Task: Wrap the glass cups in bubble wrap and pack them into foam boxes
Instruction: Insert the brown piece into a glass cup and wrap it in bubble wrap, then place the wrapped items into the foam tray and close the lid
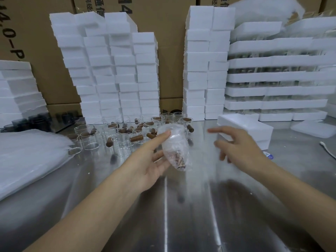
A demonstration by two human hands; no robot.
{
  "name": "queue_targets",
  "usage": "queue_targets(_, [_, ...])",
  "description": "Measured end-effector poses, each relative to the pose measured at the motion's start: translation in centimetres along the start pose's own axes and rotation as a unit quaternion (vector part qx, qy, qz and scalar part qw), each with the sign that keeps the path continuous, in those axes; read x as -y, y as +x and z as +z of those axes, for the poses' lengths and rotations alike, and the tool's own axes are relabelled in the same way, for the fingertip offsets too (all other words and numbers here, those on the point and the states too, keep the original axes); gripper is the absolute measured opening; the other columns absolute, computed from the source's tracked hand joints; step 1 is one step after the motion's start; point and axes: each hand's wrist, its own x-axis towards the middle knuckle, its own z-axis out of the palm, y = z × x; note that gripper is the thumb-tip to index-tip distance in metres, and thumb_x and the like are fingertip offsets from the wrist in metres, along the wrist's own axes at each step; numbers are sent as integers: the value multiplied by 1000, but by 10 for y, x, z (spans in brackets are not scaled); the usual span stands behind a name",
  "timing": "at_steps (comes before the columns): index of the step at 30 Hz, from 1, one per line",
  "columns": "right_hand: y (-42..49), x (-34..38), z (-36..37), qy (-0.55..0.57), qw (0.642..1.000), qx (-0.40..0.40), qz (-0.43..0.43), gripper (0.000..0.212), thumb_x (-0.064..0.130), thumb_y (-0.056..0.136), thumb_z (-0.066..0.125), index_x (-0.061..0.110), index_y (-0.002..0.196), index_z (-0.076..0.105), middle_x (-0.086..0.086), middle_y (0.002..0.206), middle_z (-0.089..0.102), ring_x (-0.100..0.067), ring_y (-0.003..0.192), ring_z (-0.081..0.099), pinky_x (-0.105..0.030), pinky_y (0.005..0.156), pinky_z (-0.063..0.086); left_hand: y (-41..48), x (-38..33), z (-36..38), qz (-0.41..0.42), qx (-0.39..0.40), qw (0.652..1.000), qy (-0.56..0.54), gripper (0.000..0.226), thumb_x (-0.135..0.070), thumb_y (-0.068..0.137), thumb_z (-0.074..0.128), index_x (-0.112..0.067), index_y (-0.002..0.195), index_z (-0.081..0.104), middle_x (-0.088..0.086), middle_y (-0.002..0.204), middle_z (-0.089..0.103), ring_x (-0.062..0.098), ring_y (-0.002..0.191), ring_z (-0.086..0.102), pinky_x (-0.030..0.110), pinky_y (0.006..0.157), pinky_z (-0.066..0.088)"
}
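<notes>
**Wrapped cup held in left hand over steel table**

The wrapped cup (173, 148) is glass bundled in crinkly clear bubble wrap, with a brown handle showing through at its lower end. It is tilted above the table (181, 206), pinched between the index finger and thumb of the left hand (154, 160). The right hand (238, 146) is blurred, fingers spread, holding nothing, near a blocky white foam box (249, 128). Behind is a cluster of bare clear glass cups (116, 137) with brown cylindrical handles. A flat pile of bubble wrap sheets (31, 157) lies at left. Foam box stacks (112, 70) stand at the back. At right are foam trays (276, 77) with glassware between the layers, and cardboard cartons (169, 42) stand behind.
</notes>
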Motion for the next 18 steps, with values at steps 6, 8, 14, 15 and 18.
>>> queue_targets(6, [22,-54,-41,-282,955,-86,40,70,35,96,68,23,159,39,1,163,37,-27,142,46,-48,109,43,-2,-9,1,13,-20,991,-133,74,-6,66,90,-2,135,63,24,119,75,36,97,80,40,73,68])
queue_targets(8, [24,-64,-43,-267,957,-97,64,63,40,95,70,21,151,50,-3,156,44,-30,133,54,-46,105,45,-3,-12,1,19,-14,988,-152,75,-4,64,90,0,135,64,24,122,73,36,97,80,40,71,68])
queue_targets(14, [26,-59,-42,-198,965,-167,29,29,20,88,73,21,116,67,-2,109,55,-22,89,58,-33,82,38,-1,-16,-1,60,-30,978,-196,73,-23,70,91,-6,135,64,15,125,68,23,102,74,31,81,62])
queue_targets(15, [25,-55,-41,-182,970,-162,16,25,20,87,73,25,110,65,-1,108,57,-18,83,59,-32,78,39,0,-17,-2,63,-37,981,-181,69,-30,74,91,-9,134,64,10,122,69,17,99,70,26,76,56])
queue_targets(18, [16,-44,-36,-134,986,-96,-32,21,17,86,71,31,99,62,9,103,59,-2,78,57,-25,68,39,1,-21,-8,73,-40,986,-147,63,-35,76,91,-11,126,61,8,115,70,16,95,65,24,66,41])
